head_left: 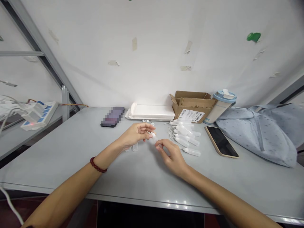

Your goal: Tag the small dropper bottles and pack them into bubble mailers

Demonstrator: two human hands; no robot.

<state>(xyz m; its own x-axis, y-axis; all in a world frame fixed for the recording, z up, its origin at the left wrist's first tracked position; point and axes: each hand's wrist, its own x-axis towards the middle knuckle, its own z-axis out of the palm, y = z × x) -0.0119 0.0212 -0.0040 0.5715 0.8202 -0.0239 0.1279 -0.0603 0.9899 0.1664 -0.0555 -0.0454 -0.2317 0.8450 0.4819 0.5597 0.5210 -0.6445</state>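
Note:
In front of me, above the middle of the table, my left hand (135, 135) pinches the white top of a small translucent plastic bottle (154, 138). The fingers of my right hand (173, 157) close around its lower end, so the bottle tilts between both hands. To the right of it lies a pile of similar translucent bottles (186, 138) with thin, curved pale strands at their left ends. More clear pieces (135, 147) lie partly hidden under my left hand. Just beyond my fingers are a few tiny white caps (147, 121).
A stack of white flat packs (152, 111) lies by the wall beside an open cardboard box (193, 106). Right of these are a blue-lidded cup (219, 107), a phone (222, 141) and a pale blue bag (258, 136). Another phone (112, 116) lies left; a power strip (39, 115) sits farther left.

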